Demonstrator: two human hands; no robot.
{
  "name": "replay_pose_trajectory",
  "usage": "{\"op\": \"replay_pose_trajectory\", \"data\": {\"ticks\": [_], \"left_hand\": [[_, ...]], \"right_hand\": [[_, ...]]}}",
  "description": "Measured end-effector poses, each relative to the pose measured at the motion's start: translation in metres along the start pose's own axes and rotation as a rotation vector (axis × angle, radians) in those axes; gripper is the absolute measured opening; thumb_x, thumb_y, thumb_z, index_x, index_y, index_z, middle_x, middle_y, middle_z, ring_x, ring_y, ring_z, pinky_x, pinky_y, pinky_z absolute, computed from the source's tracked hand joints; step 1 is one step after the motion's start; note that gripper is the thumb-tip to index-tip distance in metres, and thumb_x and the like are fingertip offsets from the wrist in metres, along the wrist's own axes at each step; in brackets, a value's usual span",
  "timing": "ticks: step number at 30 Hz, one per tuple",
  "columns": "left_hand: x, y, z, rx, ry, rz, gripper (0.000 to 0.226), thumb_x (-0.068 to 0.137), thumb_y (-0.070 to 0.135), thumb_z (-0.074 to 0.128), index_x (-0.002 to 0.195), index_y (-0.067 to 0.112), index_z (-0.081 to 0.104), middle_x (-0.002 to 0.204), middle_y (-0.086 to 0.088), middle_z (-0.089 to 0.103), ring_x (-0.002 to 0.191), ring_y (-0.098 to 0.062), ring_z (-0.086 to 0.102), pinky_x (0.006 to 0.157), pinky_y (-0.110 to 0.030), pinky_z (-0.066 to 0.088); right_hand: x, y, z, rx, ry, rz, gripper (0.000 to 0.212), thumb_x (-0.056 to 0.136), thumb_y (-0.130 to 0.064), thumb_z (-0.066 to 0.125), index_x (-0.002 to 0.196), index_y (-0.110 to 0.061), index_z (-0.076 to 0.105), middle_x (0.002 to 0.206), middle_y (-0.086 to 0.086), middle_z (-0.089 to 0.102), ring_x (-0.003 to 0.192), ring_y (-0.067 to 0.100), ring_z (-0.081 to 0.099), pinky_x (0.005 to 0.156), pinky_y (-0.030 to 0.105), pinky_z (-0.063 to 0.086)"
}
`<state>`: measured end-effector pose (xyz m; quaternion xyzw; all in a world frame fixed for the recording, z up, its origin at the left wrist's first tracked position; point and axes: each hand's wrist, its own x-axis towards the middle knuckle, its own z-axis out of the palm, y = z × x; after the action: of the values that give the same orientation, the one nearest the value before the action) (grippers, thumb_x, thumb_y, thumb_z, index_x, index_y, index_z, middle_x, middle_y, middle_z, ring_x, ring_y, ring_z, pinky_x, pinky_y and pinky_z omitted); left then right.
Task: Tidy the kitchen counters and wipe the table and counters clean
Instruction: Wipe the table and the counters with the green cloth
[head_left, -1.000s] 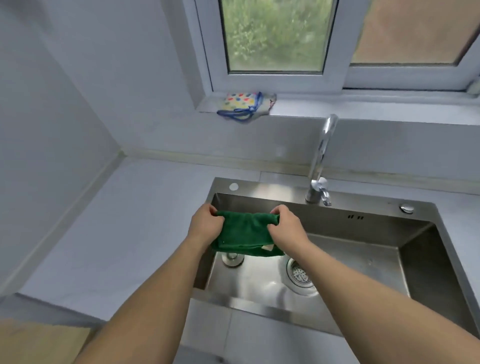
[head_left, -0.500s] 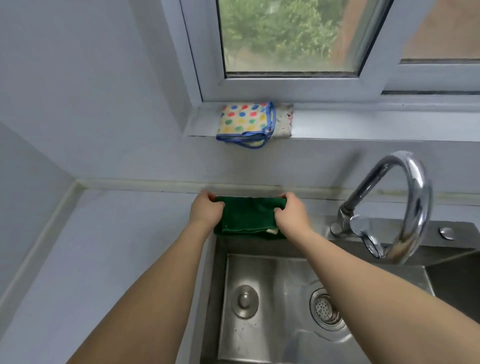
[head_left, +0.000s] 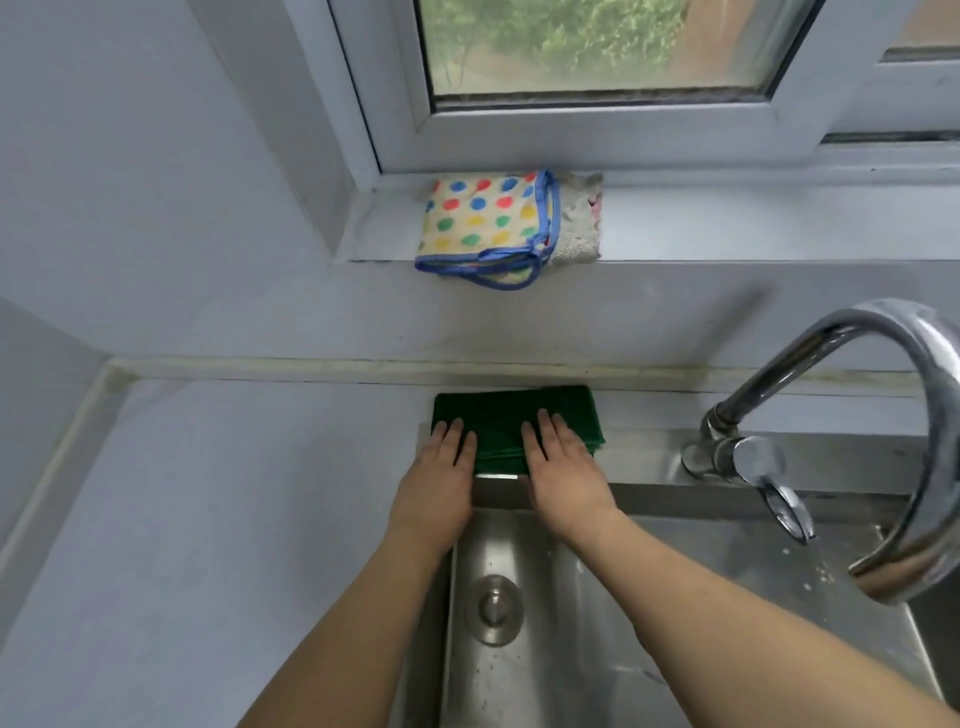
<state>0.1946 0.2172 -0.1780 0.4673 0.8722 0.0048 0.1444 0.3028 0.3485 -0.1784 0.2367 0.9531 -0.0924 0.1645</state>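
Head view: both hands (head_left: 501, 480) press green cloth (head_left: 511, 423) behind steel sink (head_left: 727, 613).

Pale grey-blue walls (head_left: 156, 182) meet in a corner at the left. A white-framed window (head_left: 597, 119) is set above a recessed sill (head_left: 779, 218), with green foliage blurred behind the glass. Soft daylight comes through it. Below, a discoloured sealant strip (head_left: 285, 366) runs along the joint between the back wall and the pale counter (head_left: 208, 519).
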Motion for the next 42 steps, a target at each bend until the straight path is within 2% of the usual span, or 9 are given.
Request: {"op": "replay_pose_trajectory", "data": {"ticks": [4,12,17,23,27,30,37,40,42], "left_hand": [[0.004,0.012,-0.003,0.000,-0.005,-0.094,0.064,0.097,-0.001,0.035,0.154,0.010,0.008,0.161,-0.011,0.003,0.148,-0.027,0.000,0.118,-0.033,0.017],[0.029,0.035,-0.008,0.037,-0.058,-0.059,0.061,0.095,-0.003,0.036,0.152,0.005,0.016,0.160,-0.015,0.013,0.147,-0.031,0.009,0.119,-0.033,0.014],[0.044,0.079,-0.009,0.043,-0.044,0.058,0.063,0.095,0.009,0.046,0.152,0.008,0.019,0.159,-0.012,0.018,0.147,-0.028,0.014,0.115,-0.036,0.024],[0.061,0.099,-0.013,0.181,-0.066,0.149,0.055,0.097,0.004,0.038,0.150,0.006,0.022,0.156,-0.014,0.025,0.143,-0.029,0.023,0.113,-0.033,0.027],[0.064,0.101,-0.026,0.273,-0.078,0.194,0.041,0.092,0.001,0.040,0.132,0.005,0.048,0.134,-0.014,0.053,0.119,-0.029,0.050,0.087,-0.037,0.046],[0.066,0.103,-0.033,0.309,-0.113,0.210,0.031,0.089,-0.001,0.043,0.117,0.006,0.055,0.116,-0.012,0.061,0.105,-0.029,0.055,0.075,-0.038,0.045],[0.062,0.103,-0.029,0.349,-0.095,0.217,0.045,0.090,-0.002,0.043,0.136,0.002,0.043,0.131,-0.014,0.053,0.113,-0.029,0.052,0.083,-0.037,0.048],[0.062,0.106,-0.028,0.375,-0.083,0.209,0.045,0.090,-0.002,0.043,0.135,0.001,0.042,0.129,-0.014,0.053,0.113,-0.029,0.052,0.082,-0.036,0.048],[0.062,0.109,-0.027,0.386,-0.072,0.206,0.045,0.091,-0.003,0.043,0.136,0.000,0.041,0.130,-0.014,0.052,0.114,-0.028,0.051,0.082,-0.035,0.047]], "right_hand": [[0.000,0.008,-0.003,-0.003,0.005,-0.052,0.060,0.104,-0.028,0.026,0.152,-0.008,-0.002,0.160,0.014,-0.005,0.148,0.027,-0.003,0.119,0.034,0.001],[-0.006,0.039,-0.004,0.043,0.046,-0.049,0.063,0.097,-0.010,0.033,0.152,-0.005,0.004,0.160,0.014,-0.001,0.148,0.025,0.002,0.118,0.032,0.005],[-0.024,0.078,0.000,0.051,0.069,0.072,0.065,0.095,-0.009,0.035,0.152,-0.005,0.004,0.160,0.014,0.001,0.148,0.026,0.004,0.119,0.034,0.006],[-0.031,0.093,0.000,0.029,0.080,0.141,0.064,0.095,-0.008,0.036,0.151,-0.002,0.007,0.159,0.017,0.005,0.147,0.029,0.008,0.119,0.037,0.007],[-0.030,0.092,0.001,0.010,0.112,0.127,0.059,0.095,-0.007,0.036,0.150,0.001,0.013,0.157,0.021,0.014,0.145,0.032,0.017,0.118,0.040,0.014],[-0.031,0.092,-0.002,-0.033,0.090,0.112,0.059,0.096,-0.007,0.035,0.150,0.003,0.013,0.156,0.023,0.015,0.144,0.034,0.019,0.117,0.041,0.016],[-0.032,0.093,-0.004,-0.066,0.062,0.096,0.058,0.097,-0.005,0.033,0.149,0.004,0.010,0.157,0.023,0.012,0.145,0.034,0.016,0.118,0.041,0.016],[-0.027,0.093,-0.003,-0.081,0.093,0.129,0.058,0.092,-0.008,0.048,0.144,0.008,0.029,0.150,0.027,0.030,0.138,0.035,0.034,0.112,0.041,0.029],[-0.024,0.093,-0.001,-0.090,0.113,0.157,0.061,0.063,-0.013,0.081,0.117,0.008,0.063,0.120,0.027,0.062,0.109,0.035,0.063,0.088,0.039,0.053]]}}
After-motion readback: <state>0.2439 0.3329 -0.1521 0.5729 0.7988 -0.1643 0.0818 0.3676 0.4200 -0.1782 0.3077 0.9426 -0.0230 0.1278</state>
